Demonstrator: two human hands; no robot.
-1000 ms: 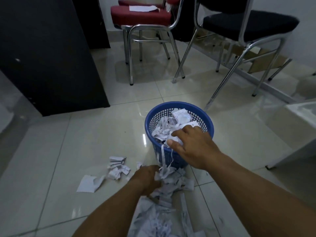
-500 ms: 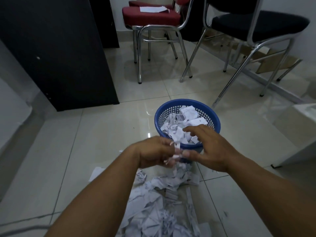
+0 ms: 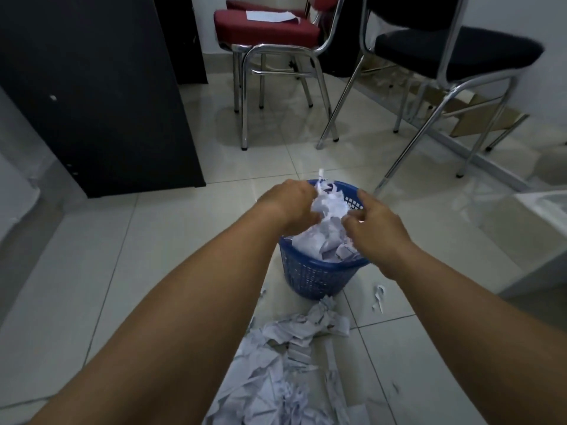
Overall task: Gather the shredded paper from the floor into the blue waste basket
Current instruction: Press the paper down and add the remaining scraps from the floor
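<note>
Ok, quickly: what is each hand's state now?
Left hand: holding shredded paper above the blue basket.
Right hand: touches that paper; grip cannot be told.
</note>
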